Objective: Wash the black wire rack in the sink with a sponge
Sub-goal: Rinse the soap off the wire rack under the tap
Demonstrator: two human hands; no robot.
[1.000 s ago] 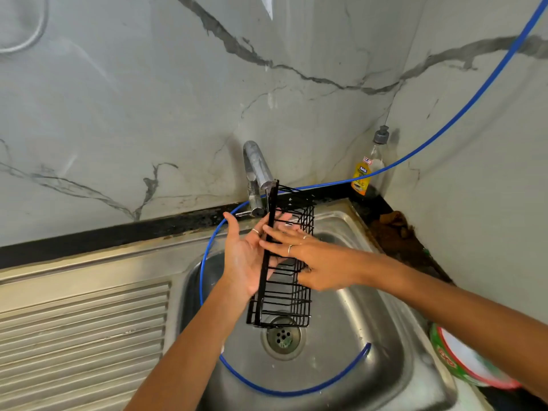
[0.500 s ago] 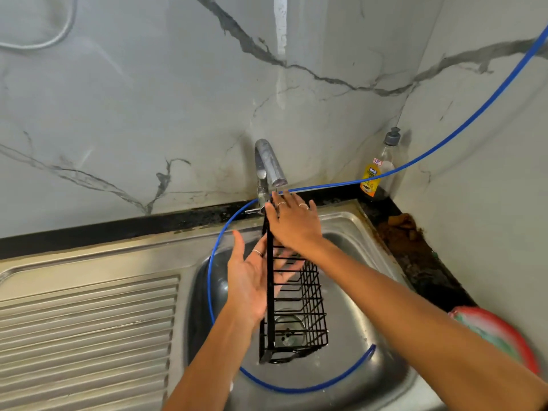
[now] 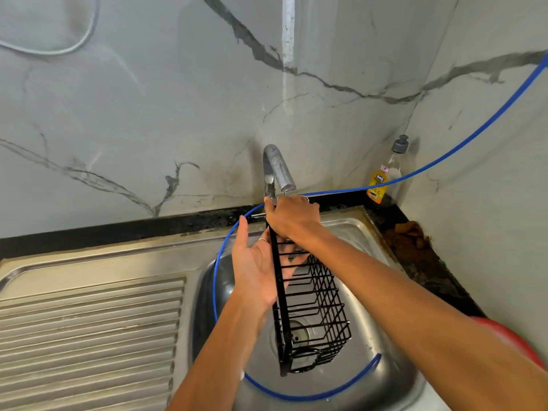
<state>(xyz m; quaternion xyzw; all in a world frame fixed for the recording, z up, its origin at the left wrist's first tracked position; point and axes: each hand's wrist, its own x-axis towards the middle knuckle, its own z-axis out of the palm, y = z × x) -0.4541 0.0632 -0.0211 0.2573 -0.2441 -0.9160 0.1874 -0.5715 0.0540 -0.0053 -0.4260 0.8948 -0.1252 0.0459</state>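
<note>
Marble-patterned wall panels meet in a corner at the upper right of the frame, above a steel sink (image 3: pixel 394 378) with a ribbed draining board (image 3: pixel 89 330) at lower left. Nearest, in the lower centre, the black wire rack (image 3: pixel 314 318) hangs inside the basin, its long axis running from the lower centre up toward the tap; its low end sits over the drain, its open basket side faces right. A blue hose (image 3: pixel 311 396) curls round the basin floor beneath it, the only other thing lying in the sink. The left hand (image 3: pixel 255 268) lies flat and spread against the rack's solid back strip, fingers straight. The right hand (image 3: pixel 292 218) grips the rack's top end, fingers curled over it, just under the tap (image 3: pixel 277 170). A second ago that hand lay lower, across the basket's wires, and the rack hung higher over the drain. Farther back, a soap bottle (image 3: pixel 382 179) stands in the corner at upper right; a red-rimmed bowl (image 3: pixel 516 339) shows at the right edge.
</note>
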